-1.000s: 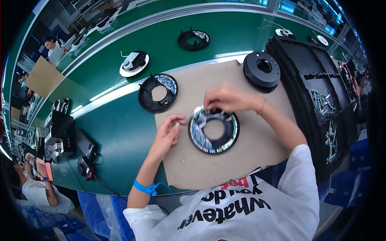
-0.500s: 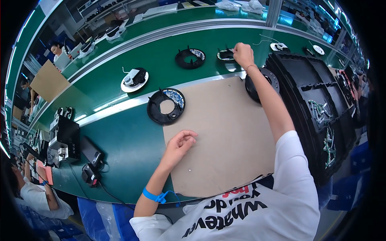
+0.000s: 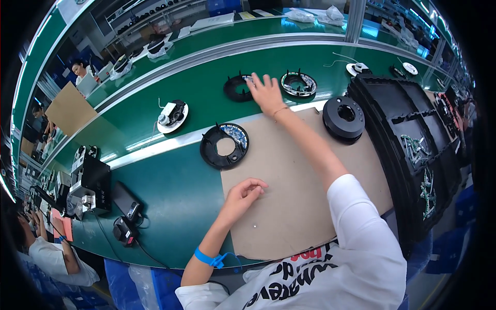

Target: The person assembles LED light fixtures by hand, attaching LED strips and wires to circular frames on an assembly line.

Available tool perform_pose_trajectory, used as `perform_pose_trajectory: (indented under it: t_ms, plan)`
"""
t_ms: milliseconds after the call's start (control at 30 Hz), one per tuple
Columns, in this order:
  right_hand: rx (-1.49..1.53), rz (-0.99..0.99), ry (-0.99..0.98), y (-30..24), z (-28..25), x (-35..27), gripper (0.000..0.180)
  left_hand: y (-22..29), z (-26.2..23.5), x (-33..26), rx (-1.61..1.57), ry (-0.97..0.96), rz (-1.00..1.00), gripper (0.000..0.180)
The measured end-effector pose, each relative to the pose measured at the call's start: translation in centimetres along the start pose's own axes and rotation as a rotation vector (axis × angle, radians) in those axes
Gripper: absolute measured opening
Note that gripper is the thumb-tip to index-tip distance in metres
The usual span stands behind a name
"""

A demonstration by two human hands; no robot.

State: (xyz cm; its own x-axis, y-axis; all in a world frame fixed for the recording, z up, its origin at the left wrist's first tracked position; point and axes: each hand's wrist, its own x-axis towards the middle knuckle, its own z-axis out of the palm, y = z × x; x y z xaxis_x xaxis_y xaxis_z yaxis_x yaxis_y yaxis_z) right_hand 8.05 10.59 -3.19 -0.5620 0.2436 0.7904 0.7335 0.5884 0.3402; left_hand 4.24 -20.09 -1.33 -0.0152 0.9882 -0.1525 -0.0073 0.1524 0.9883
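My right hand (image 3: 266,94) reaches over the green surface with its fingers spread, holding nothing visible. Its fingertips overlap the right edge of a black ring-shaped housing (image 3: 233,91); I cannot tell if they touch it. Right of this hand lies another black ring housing (image 3: 299,94) with a curved circuit board. My left hand (image 3: 242,200) hovers low over the brown cardboard (image 3: 289,206), fingers curled toward the thumb; whatever they may hold is hidden. Beyond it, a third black housing (image 3: 211,147) with a blue-flecked board overlaps the cardboard's far left corner.
A round black cover (image 3: 342,120) sits on the cardboard at right, beside black trays (image 3: 408,121) with green circuit boards. A white round unit (image 3: 175,118) lies at back left. A black box (image 3: 93,188) and adapters (image 3: 125,230) stand at left. A co-worker (image 3: 59,258) sits there.
My right hand has left the far right housing and moved left to the middle one, its fingers spreading. The right housing now shows whole. My left hand keeps its curled pose.
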Motion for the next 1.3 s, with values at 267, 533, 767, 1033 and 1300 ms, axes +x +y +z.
perform_pose_trajectory:
  t_ms: [267,533,767,1033,1300]
  plan:
    - [0.060,-0.275,-0.204,-1.0,-1.9,0.7,0.013,0.4,0.9,-1.1,-0.041,-0.025,-0.043,0.015]
    - [0.108,-0.494,-0.562,-1.0,-14.8,-1.2,0.006,-1.4,1.2,0.5,0.111,0.140,0.087,0.039]
    - [0.481,-0.652,-0.623,2.2,-20.2,-8.8,0.008,-3.3,6.1,2.9,0.678,0.269,0.613,0.084]
    - [0.199,-0.180,-0.553,21.0,-22.4,-7.4,0.009,0.1,5.0,3.8,0.854,-0.034,0.472,0.080]
    - [0.126,0.472,-1.266,35.2,-25.7,-16.4,0.024,-1.7,4.5,4.4,0.705,0.005,0.526,0.068]
